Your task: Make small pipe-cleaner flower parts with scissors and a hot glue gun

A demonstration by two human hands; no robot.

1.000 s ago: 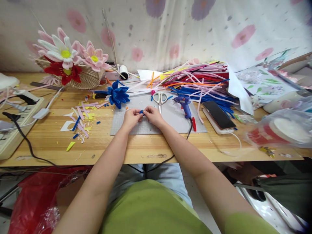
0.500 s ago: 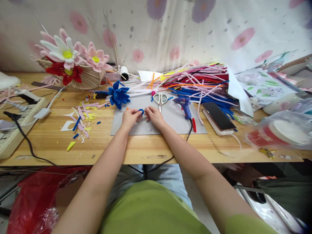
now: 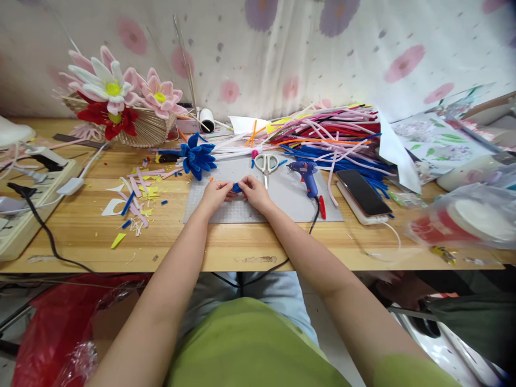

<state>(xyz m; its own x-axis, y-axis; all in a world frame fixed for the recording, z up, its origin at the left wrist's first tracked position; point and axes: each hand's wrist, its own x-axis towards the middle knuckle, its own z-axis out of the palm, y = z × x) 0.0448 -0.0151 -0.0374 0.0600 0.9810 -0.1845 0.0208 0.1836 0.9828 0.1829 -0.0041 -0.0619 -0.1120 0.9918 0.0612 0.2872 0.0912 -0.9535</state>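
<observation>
A small blue fuzzy piece (image 3: 237, 187) is pinched between my two hands, above the grey cutting mat (image 3: 237, 213). My left hand (image 3: 217, 194) grips its left side with thumb and fingertips. On the other side, the fingers of my right hand (image 3: 253, 192) close on it. Just behind my hands lie white-handled scissors (image 3: 266, 164) and a pink ball (image 3: 255, 153). A blue fuzzy flower (image 3: 196, 156) rests at the mat's back left corner. To the right is a blue glue gun (image 3: 305, 176) with its cord running toward me.
Pipe cleaners (image 3: 334, 126) in many colours are heaped at the back. A phone (image 3: 363, 192) and a bagged red tub (image 3: 447, 220) are at the right. Scraps (image 3: 139, 199), a power strip (image 3: 38, 204) and a flower arrangement (image 3: 115, 102) are at the left.
My right fingers have closed in on the blue piece, which has turned and now looks more compact between both hands. The rest of the scene has shifted only slightly in view.
</observation>
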